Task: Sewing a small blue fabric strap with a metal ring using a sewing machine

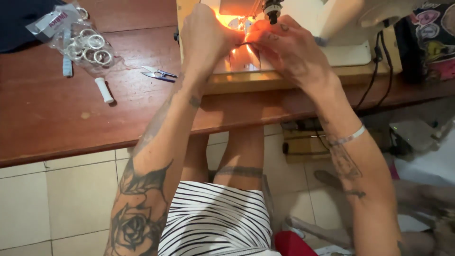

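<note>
At the far left of the wooden tabletop (57, 123) lies a clear plastic bag of metal rings (87, 47), with a dark cloth (19, 21) beyond it at the corner and a small white tube (104, 90) lying just below the bag. Further right, a pair of small thread snips (159, 73) rests flat on the wood, apart from the tube and near the left forearm. The left hand (204, 38) reaches forward onto the bed of the white sewing machine (341, 42), its fingers curled down and its grip pinched on a small strip of material (246, 45) under the machine's bright lamp; the glare hides just how the fingertips close. The strip sits on the machine bed right by the needle area, between the two hands. The right hand (289, 47) meets the left from the other side, thumb and forefinger closed on the same strip, the hands touching. Black cables (374, 80) hang off the tabletop's right end, beside a patterned cloth (433, 38).
</note>
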